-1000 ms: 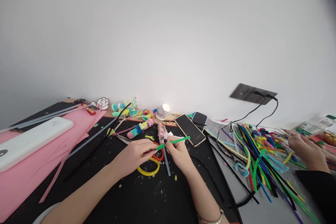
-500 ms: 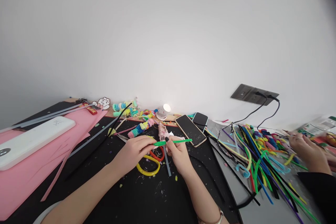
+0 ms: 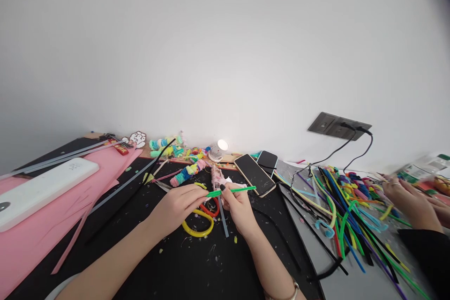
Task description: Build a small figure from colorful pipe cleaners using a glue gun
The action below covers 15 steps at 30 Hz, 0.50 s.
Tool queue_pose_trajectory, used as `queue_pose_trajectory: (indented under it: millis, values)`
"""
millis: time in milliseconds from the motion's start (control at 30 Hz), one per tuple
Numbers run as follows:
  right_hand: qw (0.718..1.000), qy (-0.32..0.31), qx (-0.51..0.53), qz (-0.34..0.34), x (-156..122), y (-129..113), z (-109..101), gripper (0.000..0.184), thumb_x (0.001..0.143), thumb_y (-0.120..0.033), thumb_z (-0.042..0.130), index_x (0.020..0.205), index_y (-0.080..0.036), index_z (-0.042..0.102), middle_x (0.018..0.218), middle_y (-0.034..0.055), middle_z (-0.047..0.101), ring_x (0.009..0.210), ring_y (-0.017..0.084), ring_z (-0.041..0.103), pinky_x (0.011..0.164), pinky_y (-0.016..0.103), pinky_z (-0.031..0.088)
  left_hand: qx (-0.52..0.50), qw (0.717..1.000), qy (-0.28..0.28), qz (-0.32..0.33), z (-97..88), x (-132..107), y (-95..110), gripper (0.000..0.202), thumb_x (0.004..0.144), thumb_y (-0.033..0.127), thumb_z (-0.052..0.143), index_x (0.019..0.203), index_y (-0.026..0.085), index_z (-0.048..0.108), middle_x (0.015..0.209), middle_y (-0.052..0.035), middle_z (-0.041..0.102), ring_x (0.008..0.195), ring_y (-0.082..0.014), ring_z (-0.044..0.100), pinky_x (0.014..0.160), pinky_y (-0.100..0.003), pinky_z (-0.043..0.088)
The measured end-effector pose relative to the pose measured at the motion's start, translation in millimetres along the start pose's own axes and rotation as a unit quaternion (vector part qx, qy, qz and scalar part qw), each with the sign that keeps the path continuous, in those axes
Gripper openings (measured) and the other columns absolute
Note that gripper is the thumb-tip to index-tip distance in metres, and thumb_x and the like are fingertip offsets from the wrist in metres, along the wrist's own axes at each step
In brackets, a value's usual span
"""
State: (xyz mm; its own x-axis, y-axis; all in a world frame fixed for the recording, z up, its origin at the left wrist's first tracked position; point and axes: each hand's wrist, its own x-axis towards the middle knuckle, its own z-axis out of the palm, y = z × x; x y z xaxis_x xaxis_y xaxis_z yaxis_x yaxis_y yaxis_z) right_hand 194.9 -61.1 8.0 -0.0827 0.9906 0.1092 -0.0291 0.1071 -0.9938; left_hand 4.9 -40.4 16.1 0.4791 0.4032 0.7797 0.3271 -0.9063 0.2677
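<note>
Between my two hands runs a green pipe cleaner (image 3: 242, 190), doubled along its left part. My left hand (image 3: 181, 202) pinches its left end, and my right hand (image 3: 236, 204) grips it near the middle, with the single tip sticking out to the right. Below them on the black table lie scissors with a yellow handle loop (image 3: 197, 233) and a red one (image 3: 211, 208), their blades mostly covered by my left hand. A pink glue gun (image 3: 217, 177) lies just behind my hands. A translucent glue stick (image 3: 223, 220) extends toward me between my wrists.
Two phones (image 3: 255, 174) lie behind my right hand, near a paper cup (image 3: 218, 151). Pink sheets and a white power bank (image 3: 49, 192) are at left. Loose pipe cleaners (image 3: 351, 220) cover the grey board at right, beside another person's hand (image 3: 409, 201). Cords run from a wall socket (image 3: 339, 126).
My hands stay nearly in place on the green pipe cleaner, with only slight finger movement. The whole view has shifted a little.
</note>
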Motion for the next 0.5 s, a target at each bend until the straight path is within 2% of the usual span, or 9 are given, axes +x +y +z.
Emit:
queue_pose_trajectory:
  millis: [267, 500]
  values:
    - [1.000, -0.004, 0.015, -0.005, -0.2, -1.0, 0.8, 0.047, 0.083, -0.057, 0.059, 0.059, -0.021, 0.039, 0.052, -0.0081, 0.030, 0.047, 0.008, 0.018, 0.047, 0.024, 0.013, -0.025, 0.998, -0.019, -0.054, 2.7, -5.8, -3.2, 0.024, 0.100, 0.024, 0.044, 0.093, 0.017, 0.067, 0.085, -0.0041, 0.073, 0.079, -0.0146, 0.070, 0.076, -0.023, 0.057]
    - [1.000, -0.003, 0.013, -0.007, -0.1, 0.6, 0.0, 0.047, 0.083, -0.058, 0.059, 0.060, -0.021, 0.042, 0.052, -0.0077, 0.030, 0.048, 0.008, 0.019, 0.047, 0.024, 0.014, -0.029, 0.998, -0.011, -0.054, 2.8, -5.2, -3.4, 0.025, 0.099, 0.023, 0.045, 0.090, 0.017, 0.067, 0.082, -0.0038, 0.073, 0.076, -0.0140, 0.069, 0.073, -0.022, 0.056]
